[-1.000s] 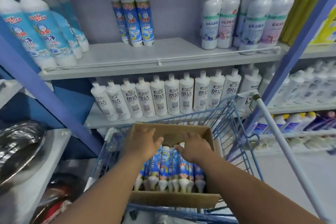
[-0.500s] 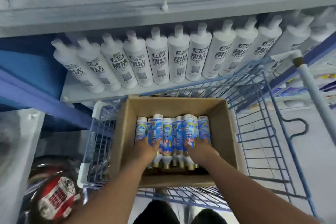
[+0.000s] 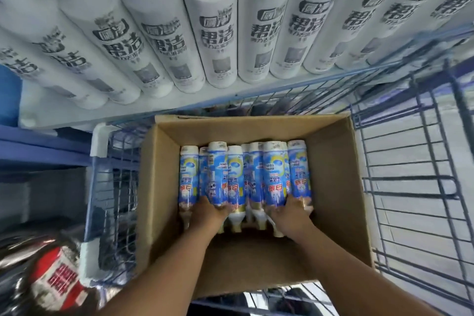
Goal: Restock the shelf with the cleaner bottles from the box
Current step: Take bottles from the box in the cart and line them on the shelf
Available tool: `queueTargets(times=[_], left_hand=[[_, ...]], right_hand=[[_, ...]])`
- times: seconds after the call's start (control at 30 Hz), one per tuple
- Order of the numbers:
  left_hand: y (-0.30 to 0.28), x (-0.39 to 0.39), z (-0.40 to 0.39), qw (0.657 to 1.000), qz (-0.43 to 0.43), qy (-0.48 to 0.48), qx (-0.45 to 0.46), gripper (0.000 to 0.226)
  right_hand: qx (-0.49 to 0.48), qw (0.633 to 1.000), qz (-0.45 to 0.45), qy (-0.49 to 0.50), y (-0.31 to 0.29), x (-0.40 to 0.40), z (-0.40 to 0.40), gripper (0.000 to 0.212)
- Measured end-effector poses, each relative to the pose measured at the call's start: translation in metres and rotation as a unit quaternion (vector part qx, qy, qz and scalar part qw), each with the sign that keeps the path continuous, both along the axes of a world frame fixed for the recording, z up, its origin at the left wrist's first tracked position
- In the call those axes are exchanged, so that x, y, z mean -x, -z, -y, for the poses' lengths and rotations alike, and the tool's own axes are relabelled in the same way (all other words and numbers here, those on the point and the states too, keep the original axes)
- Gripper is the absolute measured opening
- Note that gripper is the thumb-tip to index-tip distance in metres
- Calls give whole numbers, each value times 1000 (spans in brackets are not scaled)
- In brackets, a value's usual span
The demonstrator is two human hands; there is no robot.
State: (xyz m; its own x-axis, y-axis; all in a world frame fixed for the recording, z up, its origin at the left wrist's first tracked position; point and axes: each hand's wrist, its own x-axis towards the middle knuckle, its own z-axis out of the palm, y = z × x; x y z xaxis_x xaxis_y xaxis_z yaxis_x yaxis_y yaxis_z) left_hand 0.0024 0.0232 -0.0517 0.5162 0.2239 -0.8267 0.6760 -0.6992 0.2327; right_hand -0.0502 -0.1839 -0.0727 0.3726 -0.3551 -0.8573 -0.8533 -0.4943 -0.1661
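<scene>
Nine-odd cleaner bottles (image 3: 245, 174) inside cardboard box (image 3: 333, 161)

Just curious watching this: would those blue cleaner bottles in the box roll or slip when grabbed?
Probably stiff: the blue cleaner bottles keep their round shape. Lying sideways, they may roll once loosened. Their glossy labels look slick, so the hands gripping the narrow necks seems sensible.
</scene>
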Motion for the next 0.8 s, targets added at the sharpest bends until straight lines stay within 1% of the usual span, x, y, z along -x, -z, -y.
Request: queueTargets(times=[0.03,0.07,0.1,0.13,0.2,0.37,0.43,0.5,0.57,0.63,0.67,0.77,0.8], left_hand=[[4,0,2,1000,-1,-8,-6,71],[7,-1,4,1000,2,-17,-11,75],[10,-1,5,1000,3,-23,-18,78],[13,-1,4,999,7,-30,-20,79],[14,-2,4,999,11,-36,-18,75],[4,2,-3,999,17,-28,12,65],[-5,4,-7,998,12,-41,42,66],[-16,5,-8,996,8,-67,66,68],[-29,5,-8,992,14,-99,80,69],[-45,6,-6,986,10,-138,92,73],[-52,6,-6,982,6,-158,101,75],[-77,11,-3,969,10,-219,118,87],[-85,14,-2,964,12,-238,121,89]], right_hand=[[-7,1000,4,20,10,2,4,110],[-11,999,14,38,2,-2,3,109],[-14,999,14,44,9,0,7,107],[-17,999,17,43,0,-4,5,103],[-22,999,21,42,-20,-12,1,92],[-20,999,12,23,-35,-14,1,73],[-42,999,0,30,-44,-15,1,69],[-64,996,-2,59,-55,-17,0,70],[-72,995,-14,64,-62,-16,-1,71],[-73,994,-8,76,-70,-14,0,73],[-81,992,1,92,-78,-12,-1,70],[-118,980,23,160,-108,-3,-4,32],[-128,976,35,175,-115,1,-5,30]])
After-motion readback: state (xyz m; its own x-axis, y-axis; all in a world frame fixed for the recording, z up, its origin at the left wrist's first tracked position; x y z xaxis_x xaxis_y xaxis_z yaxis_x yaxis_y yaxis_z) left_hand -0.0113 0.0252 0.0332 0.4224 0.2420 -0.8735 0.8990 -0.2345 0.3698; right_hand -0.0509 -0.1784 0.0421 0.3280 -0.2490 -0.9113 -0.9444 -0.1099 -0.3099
